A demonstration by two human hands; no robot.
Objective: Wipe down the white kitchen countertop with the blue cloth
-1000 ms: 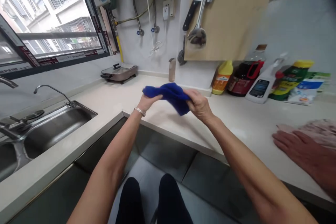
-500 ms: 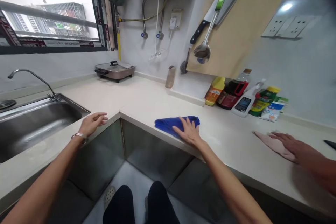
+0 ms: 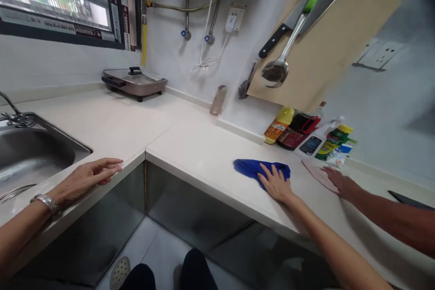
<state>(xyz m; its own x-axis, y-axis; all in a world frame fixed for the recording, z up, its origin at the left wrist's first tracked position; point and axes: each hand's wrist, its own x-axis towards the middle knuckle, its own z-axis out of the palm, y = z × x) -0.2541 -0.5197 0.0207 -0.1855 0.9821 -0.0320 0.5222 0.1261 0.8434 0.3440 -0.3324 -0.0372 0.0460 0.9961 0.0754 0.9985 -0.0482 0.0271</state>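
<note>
Blue cloth (image 3: 248, 167) lies bunched on the tabletop (image 3: 204, 145), near its front edge. Right hand (image 3: 276, 185) presses flat on it, fingers (image 3: 272, 174) spread wide, gripping nothing. Left hand (image 3: 84, 177) rests empty at the tabletop edge beside the sink (image 3: 34, 156), fingers loosely extended and narrow. Right of the cloth, a co-worker's hand (image 3: 342, 185) lies on a pink cloth (image 3: 317, 175). Yellow bottle (image 3: 279, 125) stands against the wall behind.
</note>
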